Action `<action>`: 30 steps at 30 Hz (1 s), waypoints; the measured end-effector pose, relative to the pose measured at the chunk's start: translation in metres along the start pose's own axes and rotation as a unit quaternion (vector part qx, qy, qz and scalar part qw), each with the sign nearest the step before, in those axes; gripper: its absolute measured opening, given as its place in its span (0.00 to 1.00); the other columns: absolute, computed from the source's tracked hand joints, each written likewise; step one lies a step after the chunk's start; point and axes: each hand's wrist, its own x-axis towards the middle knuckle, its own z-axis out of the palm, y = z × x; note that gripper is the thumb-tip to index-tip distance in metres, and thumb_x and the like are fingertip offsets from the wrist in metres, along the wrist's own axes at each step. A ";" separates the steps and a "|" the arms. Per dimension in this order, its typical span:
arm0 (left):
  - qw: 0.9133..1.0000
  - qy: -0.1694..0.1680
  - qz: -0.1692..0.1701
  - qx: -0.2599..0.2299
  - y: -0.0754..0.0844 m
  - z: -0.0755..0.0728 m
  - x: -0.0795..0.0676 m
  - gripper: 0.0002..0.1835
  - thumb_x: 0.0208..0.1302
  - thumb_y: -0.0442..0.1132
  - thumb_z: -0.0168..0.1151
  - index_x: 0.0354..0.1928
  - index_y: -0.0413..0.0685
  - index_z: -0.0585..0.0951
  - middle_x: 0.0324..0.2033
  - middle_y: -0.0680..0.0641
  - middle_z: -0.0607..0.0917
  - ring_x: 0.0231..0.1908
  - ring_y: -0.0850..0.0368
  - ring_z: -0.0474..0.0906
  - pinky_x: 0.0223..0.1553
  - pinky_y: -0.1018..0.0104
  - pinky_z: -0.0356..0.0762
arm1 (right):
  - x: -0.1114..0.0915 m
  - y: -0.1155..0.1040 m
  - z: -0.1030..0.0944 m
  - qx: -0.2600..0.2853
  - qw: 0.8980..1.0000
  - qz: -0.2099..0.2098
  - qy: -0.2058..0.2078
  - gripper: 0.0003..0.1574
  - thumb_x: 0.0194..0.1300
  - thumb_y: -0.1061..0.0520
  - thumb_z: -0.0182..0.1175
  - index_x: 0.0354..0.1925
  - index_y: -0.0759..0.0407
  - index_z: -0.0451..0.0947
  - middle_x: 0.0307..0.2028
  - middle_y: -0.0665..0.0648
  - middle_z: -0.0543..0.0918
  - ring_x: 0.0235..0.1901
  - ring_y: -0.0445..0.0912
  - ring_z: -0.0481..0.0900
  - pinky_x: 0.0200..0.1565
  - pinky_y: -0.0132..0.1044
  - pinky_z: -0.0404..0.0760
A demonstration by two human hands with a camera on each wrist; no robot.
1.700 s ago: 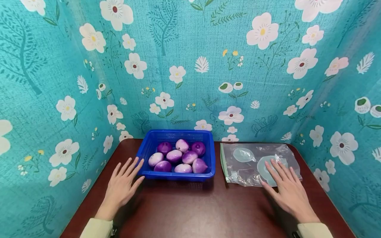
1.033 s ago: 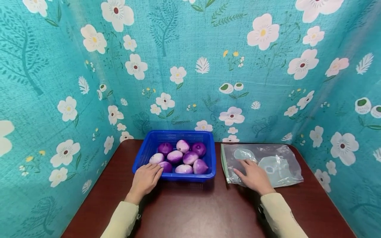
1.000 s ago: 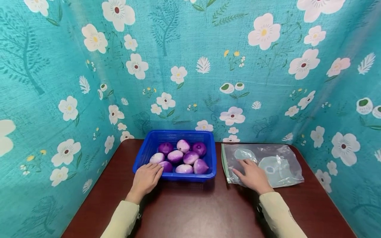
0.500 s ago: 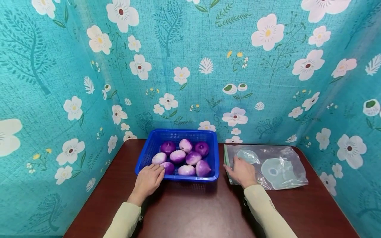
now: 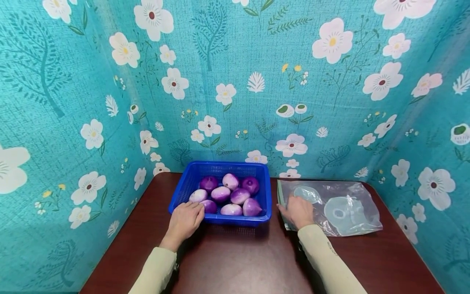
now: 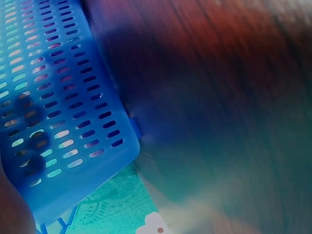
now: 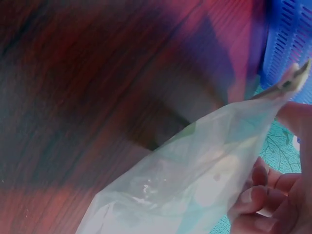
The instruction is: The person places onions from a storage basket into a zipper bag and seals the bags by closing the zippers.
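A blue plastic basket [image 5: 235, 221] on the table holds several peeled purple onions [image 5: 220, 194]. My left hand [image 5: 183, 222] grips its front left corner, fingers over the rim; in the left wrist view their dark shapes show through the slots of the basket wall [image 6: 92, 112]. To the right lies a clear zip-top plastic bag [image 5: 358, 188] with a pale printed pattern and a green strip along its left edge. My right hand [image 5: 299, 210] holds the bag near that edge, fingers curled. The right wrist view shows the bag [image 7: 195, 175] raised beside the thumb and bent fingers [image 7: 253, 197].
Both things stand at the back of a dark red-brown table [image 5: 238, 261]. Teal flowered cloth [image 5: 235, 102] rises behind the table and on both sides. The bag's left edge lies close to the basket's right side.
My left hand has come onto the basket's front left rim from beside it. My right hand has moved left across the bag to its green-stripped edge, and its fingers have curled in.
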 end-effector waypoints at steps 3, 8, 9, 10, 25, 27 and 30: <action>1.000 -0.001 0.002 0.000 -0.001 0.002 0.000 0.10 0.70 0.45 0.60 0.36 0.51 0.88 0.29 0.51 0.89 0.34 0.51 0.83 0.33 0.57 0.81 | 0.001 0.002 0.002 0.003 1.000 -0.006 0.001 0.25 0.60 0.41 0.67 0.26 0.62 0.77 0.26 0.67 0.85 0.28 0.63 0.85 0.28 0.58 0.82; 1.000 -0.002 0.002 -0.001 -0.002 0.003 0.001 0.09 0.69 0.44 0.61 0.35 0.51 0.87 0.28 0.51 0.87 0.33 0.51 0.83 0.32 0.57 0.80 | 0.003 0.003 0.003 0.021 0.999 -0.023 0.008 0.18 0.57 0.52 0.66 0.18 0.60 0.75 0.24 0.66 0.84 0.27 0.63 0.84 0.29 0.59 0.82; 1.000 -0.003 0.001 0.000 -0.002 0.002 0.001 0.09 0.69 0.44 0.61 0.34 0.51 0.87 0.28 0.51 0.87 0.33 0.51 0.83 0.32 0.57 0.80 | 0.004 0.003 0.003 0.025 0.999 -0.027 0.009 0.17 0.57 0.54 0.66 0.17 0.61 0.75 0.24 0.66 0.84 0.27 0.63 0.84 0.30 0.59 0.82; 1.000 -0.004 0.000 -0.001 -0.002 0.002 0.001 0.09 0.70 0.44 0.61 0.34 0.51 0.87 0.28 0.51 0.87 0.34 0.51 0.83 0.32 0.57 0.80 | 0.004 0.004 0.003 0.030 0.999 -0.029 0.011 0.17 0.57 0.55 0.65 0.17 0.61 0.75 0.23 0.66 0.84 0.26 0.63 0.84 0.30 0.59 0.83; 1.000 -0.014 -0.001 0.006 -0.004 0.002 0.000 0.15 0.74 0.47 0.54 0.37 0.51 0.89 0.32 0.51 0.90 0.36 0.51 0.84 0.33 0.57 0.80 | 0.005 0.011 -0.006 0.131 0.991 -0.019 -0.005 0.15 0.59 0.60 0.61 0.17 0.55 0.70 0.16 0.53 0.74 0.19 0.49 0.72 0.24 0.45 0.70; 1.000 -0.014 -0.002 0.006 -0.004 0.002 0.000 0.16 0.74 0.47 0.53 0.37 0.51 0.89 0.32 0.51 0.90 0.36 0.51 0.84 0.33 0.57 0.80 | 0.005 0.013 -0.007 0.144 0.989 -0.019 -0.007 0.14 0.60 0.60 0.61 0.19 0.56 0.72 0.17 0.53 0.75 0.20 0.48 0.71 0.25 0.43 0.70; 1.000 -0.015 -0.003 0.007 -0.004 0.002 0.000 0.16 0.74 0.47 0.53 0.37 0.51 0.89 0.32 0.51 0.90 0.36 0.51 0.84 0.33 0.57 0.80 | 0.005 0.016 -0.008 0.160 0.987 -0.022 -0.003 0.13 0.61 0.60 0.62 0.20 0.57 0.75 0.18 0.53 0.77 0.21 0.47 0.73 0.26 0.43 0.73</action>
